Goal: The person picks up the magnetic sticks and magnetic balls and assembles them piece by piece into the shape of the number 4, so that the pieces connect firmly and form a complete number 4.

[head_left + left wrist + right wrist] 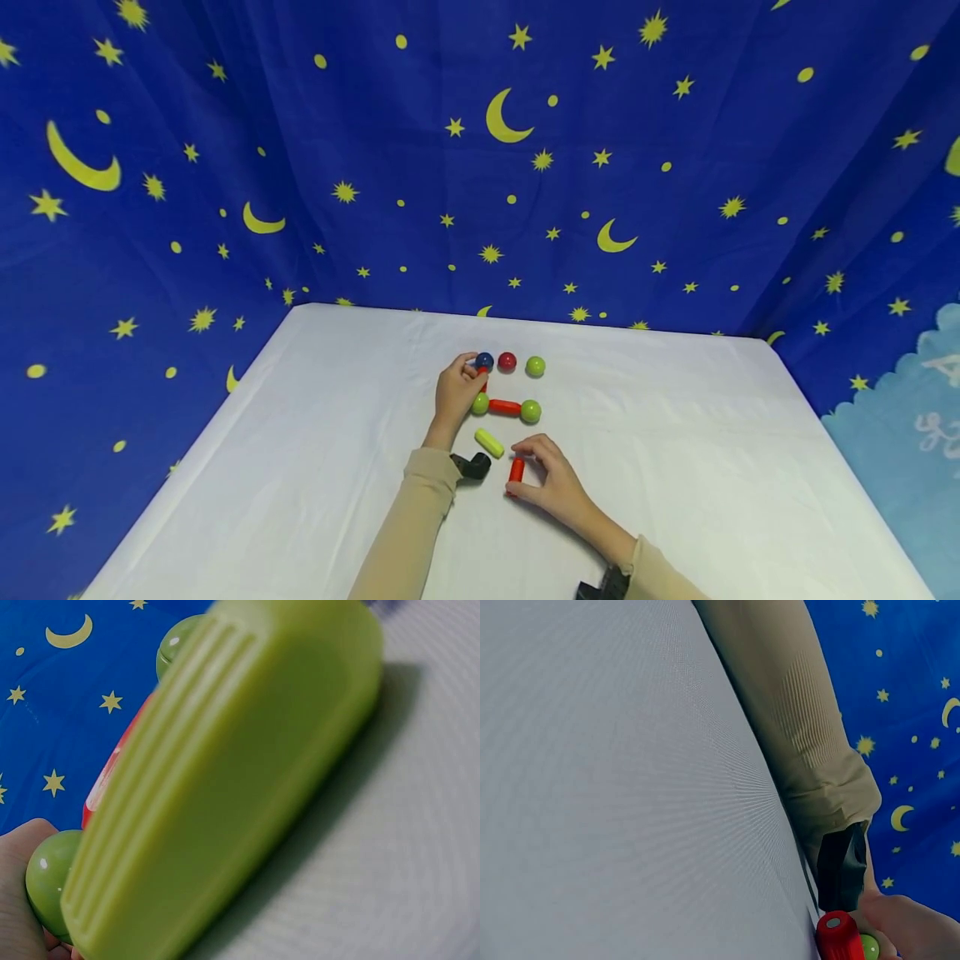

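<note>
My left hand [456, 392] holds a red rod [483, 387] whose far end meets a blue ball [484, 362]; its fingertips lie close against that ball. The rod's near end meets a green ball [481, 404]. From there a second red rod [505, 407] runs right to another green ball [531, 411]. Nearer me, my right hand [558, 485] pinches a loose red rod [516, 472] between thumb and fingers. A round metal disc shows in the end of this rod [833, 924] in the right wrist view. Between the hands lies a yellow-green rod [489, 442], large in the left wrist view.
A red ball [507, 362] and a green ball [536, 367] stand in a row right of the blue one. White cloth [675, 467] covers the table. Behind it hangs a blue curtain [420, 167] with yellow moons and stars. Black wrist cameras [474, 467] sit at both cuffs.
</note>
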{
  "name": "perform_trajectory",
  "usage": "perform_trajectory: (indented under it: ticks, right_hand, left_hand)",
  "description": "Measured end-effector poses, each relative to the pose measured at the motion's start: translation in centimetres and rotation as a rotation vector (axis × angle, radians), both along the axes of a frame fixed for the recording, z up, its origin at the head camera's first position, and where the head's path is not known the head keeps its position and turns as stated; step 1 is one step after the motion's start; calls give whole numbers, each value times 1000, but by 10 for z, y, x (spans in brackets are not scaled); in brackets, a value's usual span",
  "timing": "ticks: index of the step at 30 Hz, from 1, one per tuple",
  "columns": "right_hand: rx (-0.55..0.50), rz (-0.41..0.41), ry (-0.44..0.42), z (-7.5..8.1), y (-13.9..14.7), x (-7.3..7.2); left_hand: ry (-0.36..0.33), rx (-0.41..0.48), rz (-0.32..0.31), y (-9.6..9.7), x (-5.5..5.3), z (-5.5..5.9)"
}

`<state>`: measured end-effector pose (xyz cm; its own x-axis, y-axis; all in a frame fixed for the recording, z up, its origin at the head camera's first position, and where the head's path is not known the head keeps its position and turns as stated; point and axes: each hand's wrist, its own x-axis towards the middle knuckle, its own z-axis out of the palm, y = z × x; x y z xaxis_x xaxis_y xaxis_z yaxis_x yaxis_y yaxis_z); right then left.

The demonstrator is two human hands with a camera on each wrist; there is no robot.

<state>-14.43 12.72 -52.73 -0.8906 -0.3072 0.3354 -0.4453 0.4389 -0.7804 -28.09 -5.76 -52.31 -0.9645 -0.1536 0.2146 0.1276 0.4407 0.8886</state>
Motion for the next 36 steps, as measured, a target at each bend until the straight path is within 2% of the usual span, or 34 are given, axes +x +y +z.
perform_trajectory:
  ticks: [10,17,21,26,33,36]
  right_hand:
    - [78,-4,27,0,0,1]
    - [101,5,9,2,0,1]
    - [103,12,12,2,0,0]
    - [42,20,17,3,-1,0]
    - [-42,37,41,32,-7,11]
    - [-86,44,72,37,-8,12]
  left_hand:
    - [84,22,-11,0,4,1]
    - [-3,-4,-4,0,1,3]
    - [-15,-7,-5,0,0,2]
    - [-8,6,-11,0,-1,2]
    - [-18,-4,-11,-1,-1,0]
    - [-27,-7,-11,-1,-1,-1]
